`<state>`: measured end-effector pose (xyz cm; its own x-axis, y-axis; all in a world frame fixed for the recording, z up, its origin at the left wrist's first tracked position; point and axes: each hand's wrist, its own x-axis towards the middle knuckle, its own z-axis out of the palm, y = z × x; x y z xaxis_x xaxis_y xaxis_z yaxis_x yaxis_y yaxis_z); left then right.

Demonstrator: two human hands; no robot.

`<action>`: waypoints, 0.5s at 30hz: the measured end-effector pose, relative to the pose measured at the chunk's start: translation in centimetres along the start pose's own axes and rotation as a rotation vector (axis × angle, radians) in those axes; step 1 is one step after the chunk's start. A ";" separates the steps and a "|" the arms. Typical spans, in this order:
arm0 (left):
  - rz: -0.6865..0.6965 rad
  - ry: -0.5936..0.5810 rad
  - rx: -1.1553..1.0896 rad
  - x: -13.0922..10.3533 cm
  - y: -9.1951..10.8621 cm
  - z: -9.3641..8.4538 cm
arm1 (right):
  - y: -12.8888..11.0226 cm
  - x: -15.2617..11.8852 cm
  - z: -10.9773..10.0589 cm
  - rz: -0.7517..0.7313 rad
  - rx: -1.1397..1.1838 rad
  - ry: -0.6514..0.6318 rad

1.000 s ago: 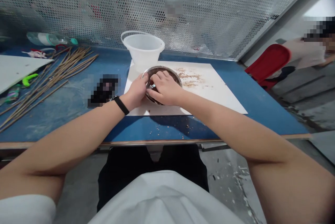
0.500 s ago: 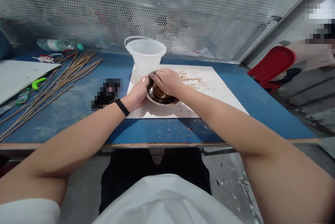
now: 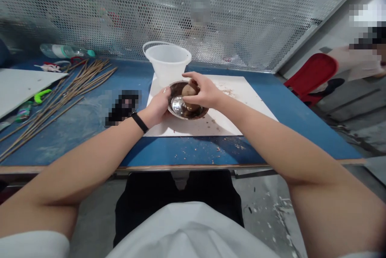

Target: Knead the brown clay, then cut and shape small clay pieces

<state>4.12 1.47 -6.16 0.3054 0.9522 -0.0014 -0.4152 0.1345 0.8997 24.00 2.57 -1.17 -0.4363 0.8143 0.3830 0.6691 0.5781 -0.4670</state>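
The metal bowl (image 3: 178, 108) is between the two hands, over the white board (image 3: 232, 125); whether it rests there or is lifted a little, I cannot tell. The left hand (image 3: 159, 106) pinches the bowl's near-left rim, thumb on top and the other fingers mostly hidden below. The right hand (image 3: 208, 91) is curled around a brown lump (image 3: 187, 90) inside the bowl, its thumb across the near side and its index finger stretched out above. A black wristband (image 3: 139, 122) circles the left wrist.

Just past the left hand, the white bucket (image 3: 169, 67) stands upright with its handle leaning back. Brown crumbs (image 3: 225, 88) lie beyond the right wrist, and more are scattered on the blue table (image 3: 301, 129) on the near side of both hands. Left of the left hand is a dark, pixelated item (image 3: 123, 107); farther left come thin sticks (image 3: 81, 85), a bright green piece (image 3: 41, 95) and, well beyond, a clear bottle (image 3: 68, 51) on its side. Far right of the right hand, a red chair (image 3: 316, 71) stands past the table.
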 end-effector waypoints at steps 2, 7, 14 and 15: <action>0.037 -0.013 0.032 -0.2 0.2 0.3 | -0.2 -0.8 -0.8 -0.009 -0.111 -0.048; -0.050 0.057 0.086 -0.5 0.6 0.6 | -1.3 -2.8 -0.5 -0.195 -0.446 -0.153; -0.124 0.163 0.170 -1.0 1.2 0.6 | -0.9 0.3 3.0 -0.064 -0.582 -0.108; -0.123 0.177 0.187 -1.1 1.2 0.5 | -0.9 1.0 3.3 -0.025 -0.600 -0.077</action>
<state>3.77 0.43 -4.88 0.1823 0.9672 -0.1767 -0.2139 0.2145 0.9530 20.97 3.04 -3.03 -0.4836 0.8150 0.3192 0.8708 0.4848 0.0815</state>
